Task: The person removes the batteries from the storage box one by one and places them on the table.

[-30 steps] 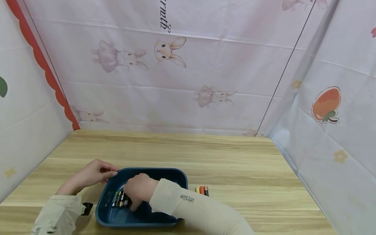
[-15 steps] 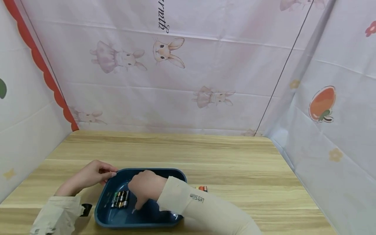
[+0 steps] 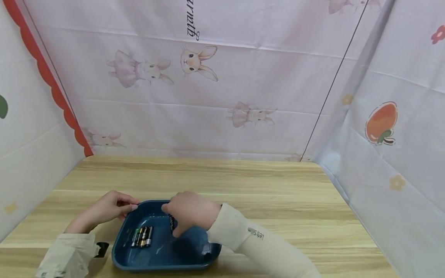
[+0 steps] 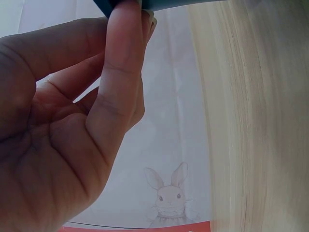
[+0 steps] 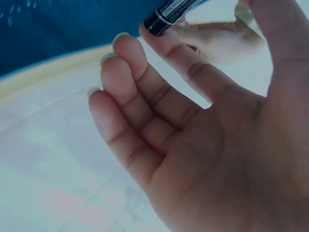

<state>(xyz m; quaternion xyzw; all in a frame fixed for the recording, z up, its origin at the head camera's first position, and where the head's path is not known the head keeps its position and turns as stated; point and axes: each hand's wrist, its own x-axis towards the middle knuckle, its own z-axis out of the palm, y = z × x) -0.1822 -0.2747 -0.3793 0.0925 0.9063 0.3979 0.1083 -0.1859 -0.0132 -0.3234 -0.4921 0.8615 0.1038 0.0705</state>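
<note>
A dark blue tray [image 3: 163, 266] lies on the table. My left hand [image 3: 110, 208] pinches its far left corner; in the left wrist view the left hand [image 4: 96, 92] has thumb and fingers at the tray's rim [image 4: 169, 5]. Over the tray, my right hand [image 3: 192, 210] holds a black battery [image 3: 172, 224] between thumb and index finger. The right wrist view shows this battery [image 5: 169, 15] with pale lettering, the right hand's [image 5: 193, 121] other fingers bent loosely. Several batteries [image 3: 142, 236] lie side by side in the tray's left part, apart from the right hand.
The wooden table [image 3: 278, 193] extends behind and to the right of the tray. Cloth walls with printed rabbits [image 3: 198, 61] rise at the back and sides. The right sleeve [image 3: 257, 243] covers part of the table beside the tray.
The right hand has moved right and away from the row of batteries, and the black battery now shows in its grip. Its arm now covers the coloured batteries right of the tray. The left hand stays.
</note>
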